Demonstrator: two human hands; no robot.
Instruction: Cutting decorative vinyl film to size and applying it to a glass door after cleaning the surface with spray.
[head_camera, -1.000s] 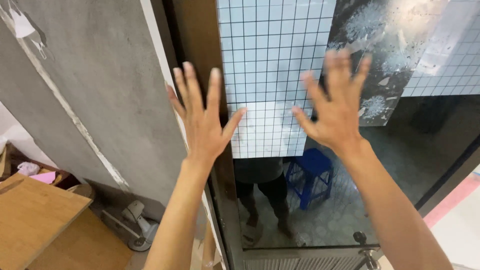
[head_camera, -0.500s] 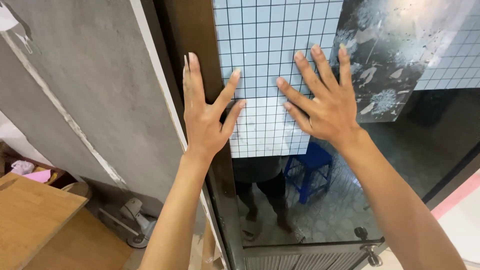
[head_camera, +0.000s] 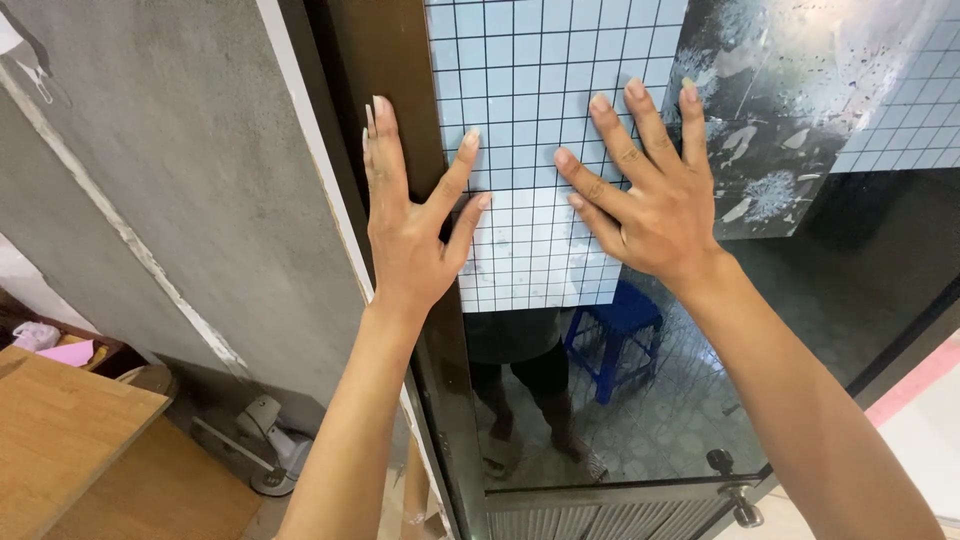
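While spread, both hands (head_camera: 530, 215) press gridded film (head_camera: 540, 120).

No packages, labels, signs or screens visible.

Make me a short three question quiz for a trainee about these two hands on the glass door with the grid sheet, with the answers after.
1. True or false: both hands lie flat with fingers spread on the grid sheet.
2. Which hand reaches across the sheet's edge onto the brown door frame? A left, B right.
3. What blue thing shows through the glass below the right hand?

Key:
1. True.
2. A, the left hand.
3. A blue stool.
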